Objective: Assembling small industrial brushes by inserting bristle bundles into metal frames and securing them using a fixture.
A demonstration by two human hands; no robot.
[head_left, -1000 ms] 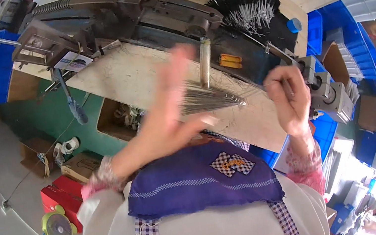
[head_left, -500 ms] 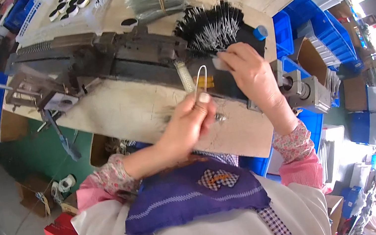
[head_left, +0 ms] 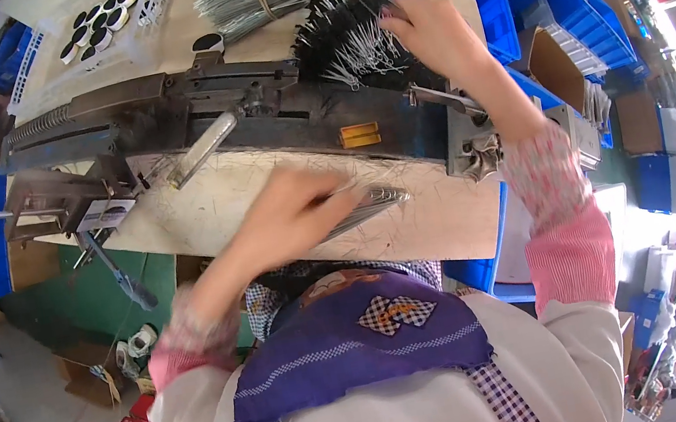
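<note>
Wire bundle [head_left: 375,203]: here it is, slim bent wires lying flat on the pale bench [head_left: 449,223], near the worker's edge.
Bundle's long axis: a slant, lower left to upper right, folded ends out at the right.
Left hand [head_left: 293,214]: nearer to the bundle by far, right over its left end, so the wires run off rightward from the fingers; thumb and fingers part-curled, but blurred, and whether they grip a wire I cannot tell.
Brush pile [head_left: 368,47]: well beyond the bundle, black bristles, looped wire stems fanned toward the worker.
Right hand [head_left: 437,26]: up at the pile's right side, brushes leftward of bunched fingertips; any grip there, cannot tell.
Yellow block [head_left: 360,135]: on the dark machine bed [head_left: 297,132], between bundle and pile.
</note>
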